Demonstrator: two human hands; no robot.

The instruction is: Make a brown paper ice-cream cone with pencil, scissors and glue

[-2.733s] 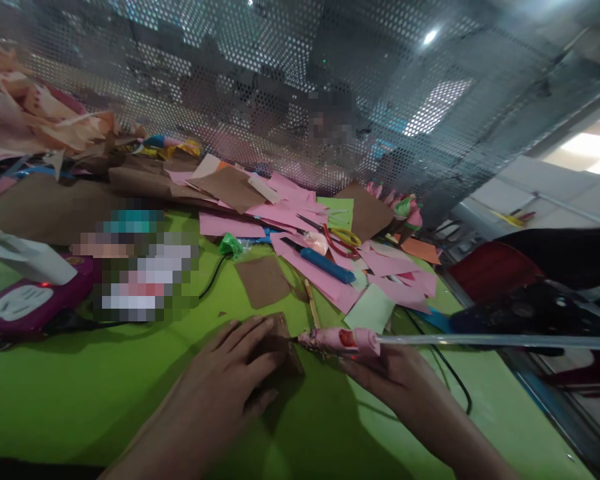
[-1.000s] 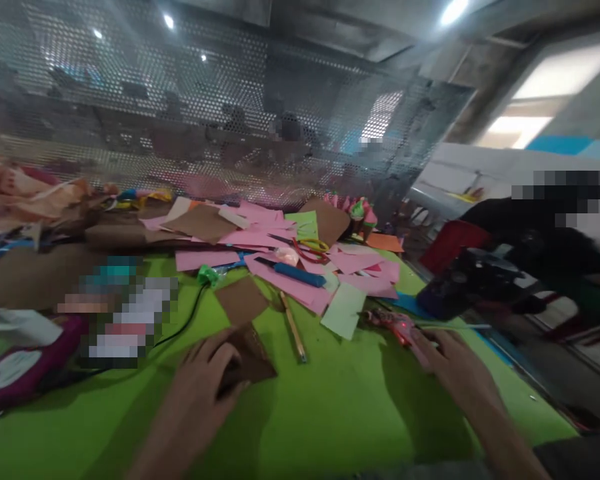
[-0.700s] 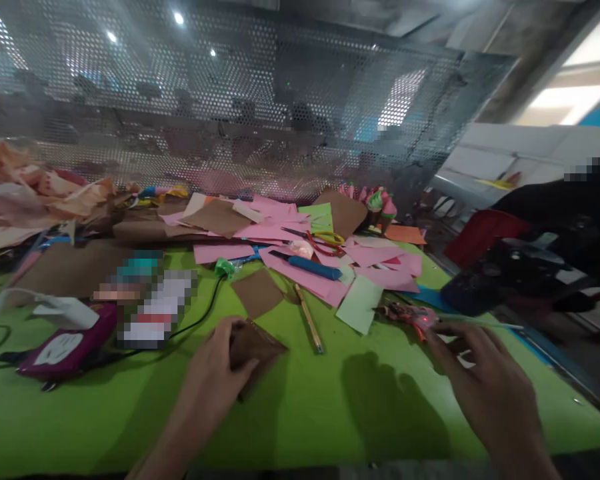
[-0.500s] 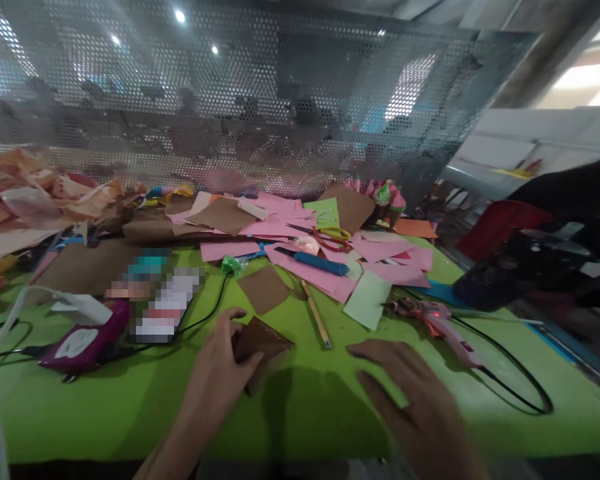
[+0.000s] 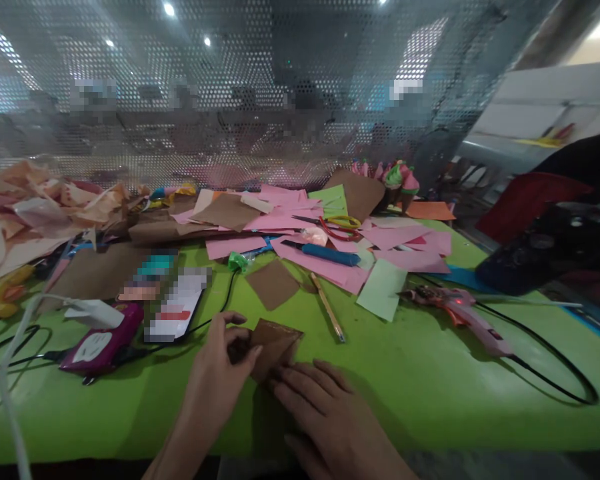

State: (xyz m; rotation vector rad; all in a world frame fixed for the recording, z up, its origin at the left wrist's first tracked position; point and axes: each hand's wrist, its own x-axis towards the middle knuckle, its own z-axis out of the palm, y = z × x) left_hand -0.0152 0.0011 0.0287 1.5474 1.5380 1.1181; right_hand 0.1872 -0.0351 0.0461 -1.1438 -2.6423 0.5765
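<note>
A folded piece of brown paper (image 5: 274, 347) is just above the green table, with a line of something shiny along its upper edge. My left hand (image 5: 223, 363) pinches its left side between thumb and curled fingers. Stretched out flat, the fingers of my right hand (image 5: 325, 400) touch the paper's lower right edge. Beyond the paper lie a flat brown paper square (image 5: 273, 285) and a pencil (image 5: 329, 308). A pink glue gun (image 5: 473, 320) with a glowing red light rests to the right.
Pink paper sheets (image 5: 325, 270), scissors (image 5: 337, 228) and a blue cutter (image 5: 330, 255) lie across the back. Left are a purple power strip (image 5: 103, 340) with cords and a phone (image 5: 180, 307). Paper cones (image 5: 403, 183) stand before a perforated metal screen (image 5: 230, 87).
My right hand has moved left from the table by the pencil to the brown paper. My left hand keeps its pinch. The view has shifted slightly.
</note>
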